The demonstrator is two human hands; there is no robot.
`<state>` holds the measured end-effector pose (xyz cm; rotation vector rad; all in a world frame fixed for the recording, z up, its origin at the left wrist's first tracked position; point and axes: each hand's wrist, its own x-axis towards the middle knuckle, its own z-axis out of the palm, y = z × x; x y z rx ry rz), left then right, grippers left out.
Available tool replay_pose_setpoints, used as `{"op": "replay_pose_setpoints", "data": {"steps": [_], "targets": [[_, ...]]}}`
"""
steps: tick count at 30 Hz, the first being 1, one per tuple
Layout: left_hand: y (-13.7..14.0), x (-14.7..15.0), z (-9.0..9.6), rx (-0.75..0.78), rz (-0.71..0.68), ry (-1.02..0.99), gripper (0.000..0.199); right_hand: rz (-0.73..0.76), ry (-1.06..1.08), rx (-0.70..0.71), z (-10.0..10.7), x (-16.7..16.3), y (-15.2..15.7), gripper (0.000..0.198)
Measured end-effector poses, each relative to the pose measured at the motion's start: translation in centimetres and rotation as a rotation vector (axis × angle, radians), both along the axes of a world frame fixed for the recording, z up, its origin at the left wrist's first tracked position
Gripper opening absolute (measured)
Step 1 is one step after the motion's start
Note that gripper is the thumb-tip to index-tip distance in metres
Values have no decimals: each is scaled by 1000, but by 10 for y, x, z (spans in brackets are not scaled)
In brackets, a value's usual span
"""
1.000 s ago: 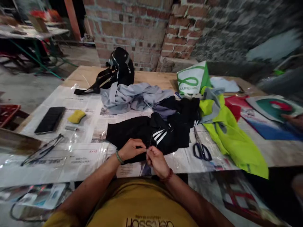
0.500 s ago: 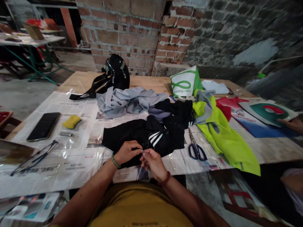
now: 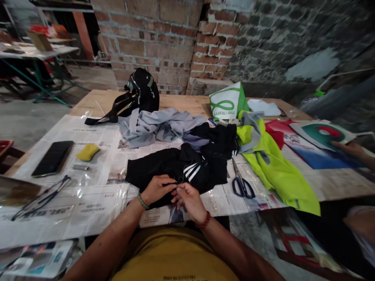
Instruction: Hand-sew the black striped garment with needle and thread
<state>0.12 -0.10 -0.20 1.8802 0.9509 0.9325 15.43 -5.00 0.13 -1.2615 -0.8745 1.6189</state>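
At the near edge of the table (image 3: 90, 102), we see two hands working over a black garment (image 3: 171, 164). The left hand (image 3: 157, 190) reaches in palm down, wrist bent inward, its fingers stretched toward the right; the right hand (image 3: 191, 200) comes to meet it, turned partly on its side, with the lower fingers curled. On both, thumb and forefinger are pinched together and their tips meet at the garment's near side; what lies between them is too small for us to tell. We count one bracelet on each wrist, the left green (image 3: 143, 201), the right red (image 3: 204, 220). The garment lies rumpled on newspaper, matt and dark, bearing three slanting white stripes (image 3: 192, 172) just beyond the right hand. Around it we count one pair of scissors (image 3: 240, 179) to the right, one yellow-green garment (image 3: 283, 177) further right, one grey cloth (image 3: 164, 124) behind, and two bags, one black (image 3: 149, 91), one white and green (image 3: 224, 104). To the left lie one phone (image 3: 52, 158), one yellow sponge (image 3: 88, 152) and one small grey cylinder (image 3: 80, 168)
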Motion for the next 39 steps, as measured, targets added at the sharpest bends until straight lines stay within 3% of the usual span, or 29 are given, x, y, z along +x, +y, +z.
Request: {"op": "replay_pose_setpoints", "data": {"steps": [5, 9, 12, 18, 23, 27, 29, 34, 39], "targets": [[1, 1, 1, 45, 138, 27, 16, 44, -149, 56, 8, 10, -4, 36], [2, 2, -1, 71, 187, 49, 17, 51, -328, 244, 17, 23, -9, 28], [2, 2, -3, 89, 195, 62, 16, -64, -455, 411, 27, 30, -6, 21], [3, 1, -5, 117, 202, 59, 13, -218, -621, 591, 41, 41, 23, 20], [2, 1, -5, 117, 214, 80, 13, -346, -824, 880, 46, 46, 35, 20], [1, 1, -5, 110, 218, 75, 12, -471, -822, 1003, 47, 52, 32, 22], [1, 1, -4, 113, 215, 71, 12, -412, -780, 937, 47, 53, 32, 20], [1, 2, -5, 128, 192, 81, 13, 61, -818, 812, 42, 41, 48, 16], [1, 0, -6, 155, 191, 92, 15, 229, -860, 745, 35, 20, 61, 9]]}}
